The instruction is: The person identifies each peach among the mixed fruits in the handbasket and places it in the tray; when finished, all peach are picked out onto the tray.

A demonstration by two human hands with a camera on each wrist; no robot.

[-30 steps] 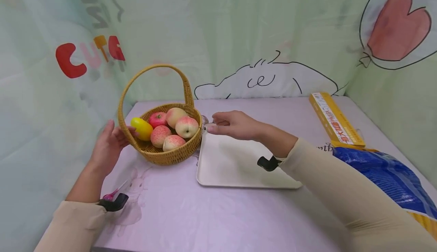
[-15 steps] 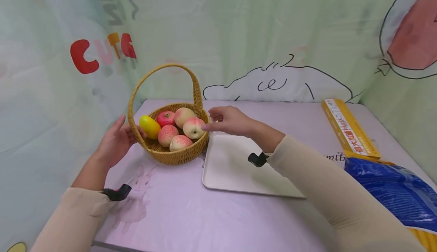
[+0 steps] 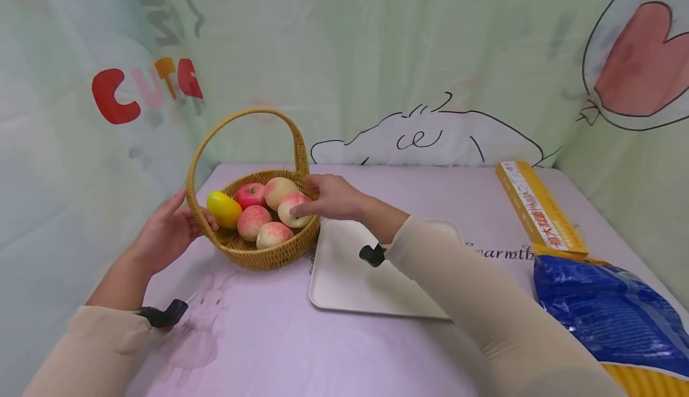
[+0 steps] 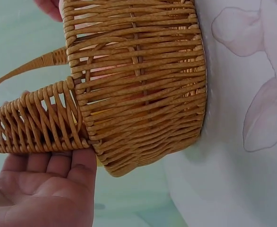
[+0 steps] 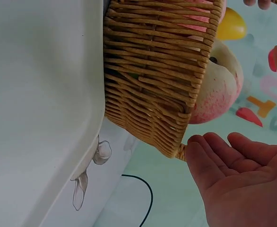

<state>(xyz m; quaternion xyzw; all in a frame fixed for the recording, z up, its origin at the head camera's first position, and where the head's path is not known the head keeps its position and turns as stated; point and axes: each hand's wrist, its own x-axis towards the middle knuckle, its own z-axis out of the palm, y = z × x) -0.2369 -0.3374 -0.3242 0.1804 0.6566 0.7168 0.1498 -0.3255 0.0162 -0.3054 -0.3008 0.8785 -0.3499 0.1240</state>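
In the head view, a wicker basket with a tall arched handle stands at the left of the table. It holds a yellow oval fruit, a red apple and several peaches. My left hand is at the basket's left side; in the left wrist view its straight fingers pass behind the foot of the handle. Over the basket's right rim reaches my right hand, thumb and fingers spread around the rightmost peach. The right wrist view shows a gap between that hand and the peach.
A white tray lies right of the basket, partly under my right forearm. Farther right are a yellow pasta box and a blue plastic bag. Printed curtains enclose the table at the back and sides.
My right hand has moved left, from beside the basket's rim to over the rightmost peach. The left hand has stayed at the handle. The head view has shifted slightly.
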